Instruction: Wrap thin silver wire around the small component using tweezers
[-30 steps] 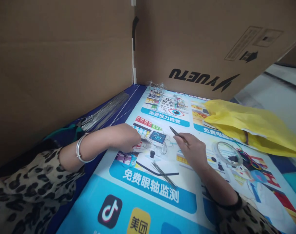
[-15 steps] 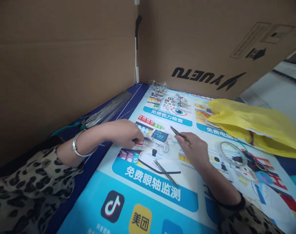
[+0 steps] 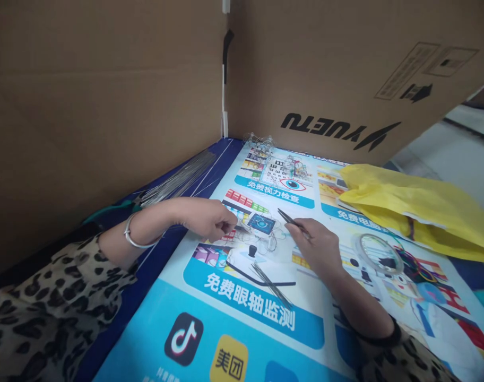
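Observation:
My left hand [image 3: 210, 218] is closed in a pinch at the left end of a thin bent wire piece [image 3: 270, 243]. Its looping strands lie over the printed sheet between my hands and are hard to trace. In my right hand [image 3: 319, 245] is a pair of dark metal tweezers [image 3: 290, 218], tips pointing up and left, just right of the wire loops. Nearer to me lies a small bunch of straight wires [image 3: 270, 284]. A thicker bundle of straight wires [image 3: 182, 178] rests beyond my left forearm.
Tangled wire shapes [image 3: 295, 167] sit at the back of the printed sheet [image 3: 162, 313]. On the right are a clear ring-shaped coil [image 3: 379, 252], coloured strands [image 3: 421, 268] and a yellow bag [image 3: 417, 204]. Cardboard walls [image 3: 106, 106] enclose the back and left. A teal-handled tool [image 3: 106, 212] lies left.
My left hand has turned slightly, with its fingertips a little higher. The tweezers' tips have moved very slightly left. Both hands keep nearly the same places.

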Motion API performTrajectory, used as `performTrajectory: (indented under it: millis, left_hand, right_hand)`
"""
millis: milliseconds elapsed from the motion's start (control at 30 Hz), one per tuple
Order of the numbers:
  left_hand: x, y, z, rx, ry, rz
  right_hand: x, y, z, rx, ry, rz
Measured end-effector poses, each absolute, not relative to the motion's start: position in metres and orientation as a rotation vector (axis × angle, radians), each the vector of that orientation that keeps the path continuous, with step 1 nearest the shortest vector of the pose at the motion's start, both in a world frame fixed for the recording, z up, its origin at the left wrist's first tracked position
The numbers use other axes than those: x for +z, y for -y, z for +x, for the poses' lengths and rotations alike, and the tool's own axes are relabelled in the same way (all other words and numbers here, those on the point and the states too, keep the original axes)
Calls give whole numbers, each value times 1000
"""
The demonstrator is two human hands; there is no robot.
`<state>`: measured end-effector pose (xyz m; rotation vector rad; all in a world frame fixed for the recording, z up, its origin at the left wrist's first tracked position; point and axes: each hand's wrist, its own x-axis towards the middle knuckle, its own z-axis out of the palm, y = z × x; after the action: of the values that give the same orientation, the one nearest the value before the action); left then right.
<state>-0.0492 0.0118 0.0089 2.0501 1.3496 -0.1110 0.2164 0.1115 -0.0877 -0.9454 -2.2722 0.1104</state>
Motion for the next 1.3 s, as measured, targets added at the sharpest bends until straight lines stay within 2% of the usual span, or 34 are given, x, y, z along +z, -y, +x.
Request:
performTrajectory:
  millis: [233, 600, 700, 833, 967, 1300]
  left_hand:
    - [1, -17, -55, -127, -1285, 2017]
    - [1, -13, -60, 283, -1060, 1638]
    - [0, -15, -50, 478, -1085, 1755]
    - [3, -18, -29, 801, -1294, 1832]
    - [7, -27, -8, 993, -1327, 1851]
    - [-11, -49, 20, 1039, -1298, 1678]
  right_hand:
    - [-89, -112, 215, 118, 2273, -958]
    - [-83, -109, 217, 246, 2244, -1021]
    - [-75, -108, 216, 474, 2140, -1093]
    - [-51, -96, 206, 1060, 1833, -1200]
    - [-29, -78, 190, 1305, 1747, -1075]
    - [-37, -77, 195, 1319, 1739, -1005]
